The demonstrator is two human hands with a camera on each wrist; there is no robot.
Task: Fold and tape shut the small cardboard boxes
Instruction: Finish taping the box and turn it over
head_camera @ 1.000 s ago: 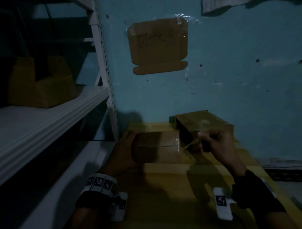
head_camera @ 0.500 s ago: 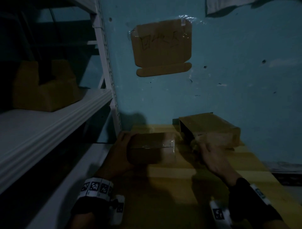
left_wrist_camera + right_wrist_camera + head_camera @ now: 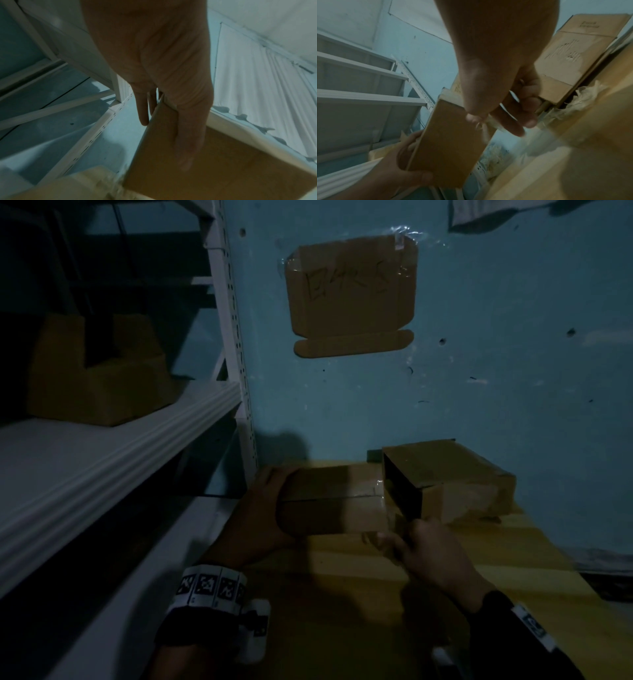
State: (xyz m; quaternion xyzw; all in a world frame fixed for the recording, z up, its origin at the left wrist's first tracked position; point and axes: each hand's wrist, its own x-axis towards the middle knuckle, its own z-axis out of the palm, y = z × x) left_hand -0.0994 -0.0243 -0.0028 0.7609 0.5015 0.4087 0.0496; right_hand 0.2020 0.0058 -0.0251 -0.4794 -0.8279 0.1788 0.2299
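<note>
Evidently the small cardboard box (image 3: 329,503) is sitting low in the centre of the head view, on the yellow counter (image 3: 342,594), just beside a larger open box (image 3: 445,474) to its right. It is looking light and fairly stiff, with thin walls that would probably dent under a hard squeeze; I judge the safest hold to be across the two short ends, near the corners where the board is strongest. A glossy strip of clear tape (image 3: 376,491) is showing along the top seam near the right end, so that patch is likely to be slippery.

The left hand (image 3: 263,518) is clasping the box's left end: in the left wrist view the thumb is lying flat along one face while the fingers (image 3: 144,108) are reaching straight down the other side, so the end is being pinched between them. The right hand (image 3: 428,549) is working at the box's right lower corner; its fingers (image 3: 513,121) are lying close together and half curled against that end, thumb alongside, seemingly pressing the tape down. Whether something thin is also being held there I cannot tell in this dim light.
</note>
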